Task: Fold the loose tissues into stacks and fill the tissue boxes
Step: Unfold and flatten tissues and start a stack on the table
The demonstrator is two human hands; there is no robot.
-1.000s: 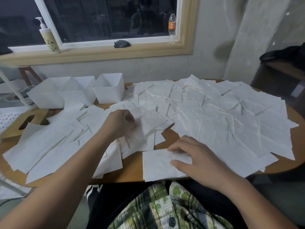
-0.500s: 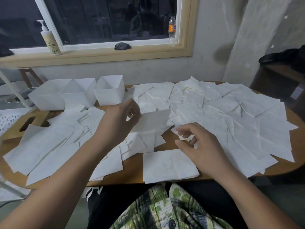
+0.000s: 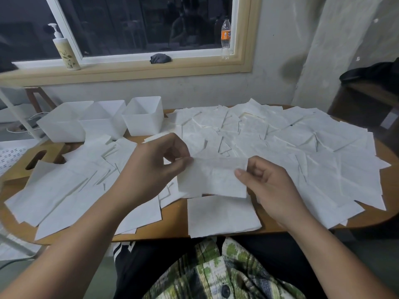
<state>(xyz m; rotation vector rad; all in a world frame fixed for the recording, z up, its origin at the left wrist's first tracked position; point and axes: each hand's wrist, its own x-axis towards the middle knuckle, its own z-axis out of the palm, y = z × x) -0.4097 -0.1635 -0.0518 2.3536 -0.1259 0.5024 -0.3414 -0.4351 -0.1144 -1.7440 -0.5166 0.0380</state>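
Head view. Count: three white open boxes in a row at the far left of the table (image 3: 174,226): left box (image 3: 64,126), middle box (image 3: 103,121), right box (image 3: 144,119). No tissue shows inside any of them. One wooden lid (image 3: 18,170) with a slot lies at the left edge, partly under paper. Loose tissues (image 3: 280,143) overlap across most of the tabletop, from left to right; too many to count. One flat stack (image 3: 220,214) sits at the near edge, centre. One tissue (image 3: 213,178) is held up just beyond that stack, hanging from its top edge.

On the sill: one pump bottle (image 3: 67,50) at left, one soda bottle (image 3: 225,37) at right, one dark cloth (image 3: 160,58) between them.

Hands: the left hand (image 3: 151,169) pinches the tissue's upper left corner between thumb and fingertips, back of the hand toward the camera. The right hand (image 3: 269,186) pinches the tissue's right edge between thumb and forefinger, other fingers curled in. Both forearms reach in from the near side, raised off the table.
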